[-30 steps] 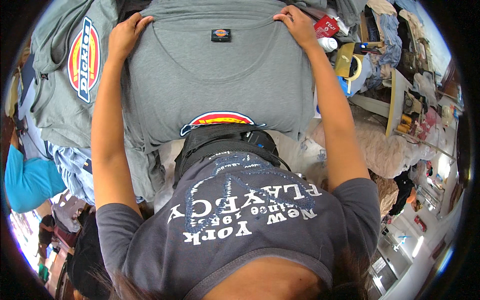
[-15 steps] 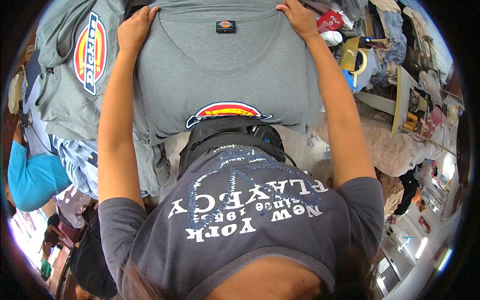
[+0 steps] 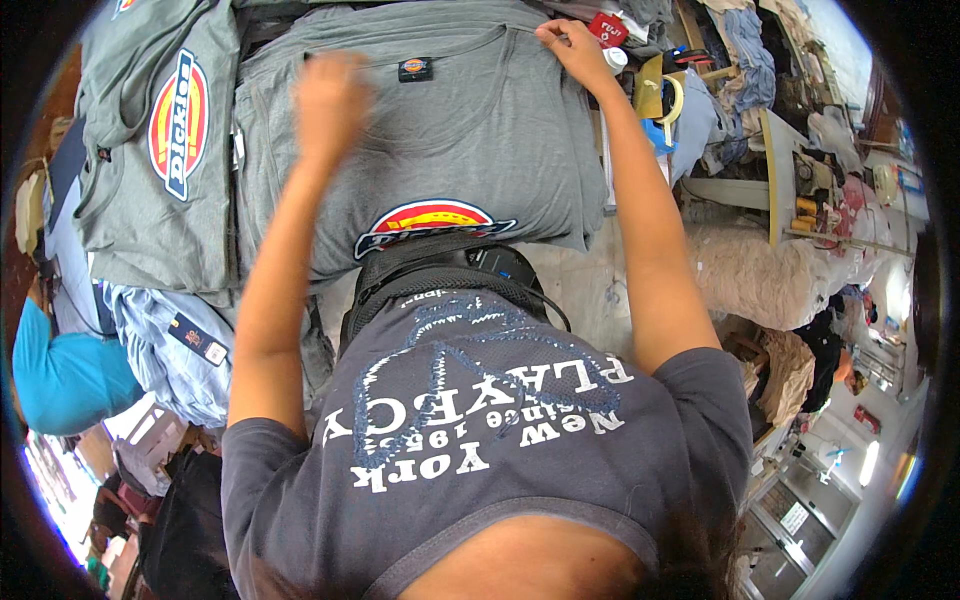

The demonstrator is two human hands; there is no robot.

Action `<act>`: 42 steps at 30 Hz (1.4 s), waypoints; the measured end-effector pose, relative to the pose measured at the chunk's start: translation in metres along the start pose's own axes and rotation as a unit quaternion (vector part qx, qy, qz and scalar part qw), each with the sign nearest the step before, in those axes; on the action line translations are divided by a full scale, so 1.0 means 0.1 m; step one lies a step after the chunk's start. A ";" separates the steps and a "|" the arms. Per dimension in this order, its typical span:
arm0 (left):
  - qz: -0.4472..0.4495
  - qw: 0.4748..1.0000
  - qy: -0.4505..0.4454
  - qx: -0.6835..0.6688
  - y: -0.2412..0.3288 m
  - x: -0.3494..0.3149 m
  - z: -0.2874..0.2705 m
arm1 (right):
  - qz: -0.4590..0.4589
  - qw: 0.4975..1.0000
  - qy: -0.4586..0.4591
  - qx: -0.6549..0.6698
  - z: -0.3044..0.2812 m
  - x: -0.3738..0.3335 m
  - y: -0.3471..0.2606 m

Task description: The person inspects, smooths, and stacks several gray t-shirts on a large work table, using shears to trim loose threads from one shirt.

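A grey T-shirt [image 3: 440, 140] lies spread in front of me on other grey fabric. Its neckline faces away, with a small dark label [image 3: 414, 69] inside the collar and a red, yellow and blue printed emblem [image 3: 436, 226] near my waist. My left hand [image 3: 332, 108] is over the left side of the neckline, smeared by motion, so its fingers cannot be read. At the shirt's far right shoulder, my right hand [image 3: 576, 52] pinches the cloth between thumb and fingers.
More grey shirts [image 3: 180, 240] with a like emblem lie at the left, above a light blue tagged garment [image 3: 170, 325]. A tape roll [image 3: 672, 101], white bottle [image 3: 614, 62] and red packet [image 3: 607, 30] sit at the right. A person in a blue sleeve [image 3: 80, 375] is at far left.
My left hand has let go of the shirt's left shoulder and moved inward and nearer to me. The right hand stays at the right shoulder. The shirt appears slightly shifted to the left.
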State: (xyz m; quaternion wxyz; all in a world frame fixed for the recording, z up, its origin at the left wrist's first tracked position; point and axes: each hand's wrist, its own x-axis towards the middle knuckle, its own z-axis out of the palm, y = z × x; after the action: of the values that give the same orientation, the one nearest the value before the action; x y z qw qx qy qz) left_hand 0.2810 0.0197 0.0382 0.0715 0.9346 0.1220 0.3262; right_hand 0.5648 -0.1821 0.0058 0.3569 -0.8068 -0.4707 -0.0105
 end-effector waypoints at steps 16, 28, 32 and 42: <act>0.263 0.909 -0.270 -0.177 1.56 -0.42 0.60 | -0.053 0.987 0.007 -0.153 0.30 0.25 -0.08; -0.090 0.992 0.031 -0.084 0.22 -0.19 -0.21 | 0.075 0.989 0.091 0.089 -0.25 -0.20 0.09; -0.355 0.927 0.051 -0.113 -0.59 -0.46 -0.44 | 0.320 0.881 -0.053 0.345 -0.31 -0.44 -0.16; -0.511 0.709 -0.171 -0.454 -0.83 -0.33 -0.69 | 0.338 0.743 -0.066 0.573 -0.30 -0.48 -0.14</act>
State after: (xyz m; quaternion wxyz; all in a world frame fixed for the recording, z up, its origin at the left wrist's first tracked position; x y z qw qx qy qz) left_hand 0.1979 0.0936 0.0549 0.6630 0.6237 0.4041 0.0901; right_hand 0.5374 -0.2315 0.0189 0.7002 -0.5549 -0.1065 0.4364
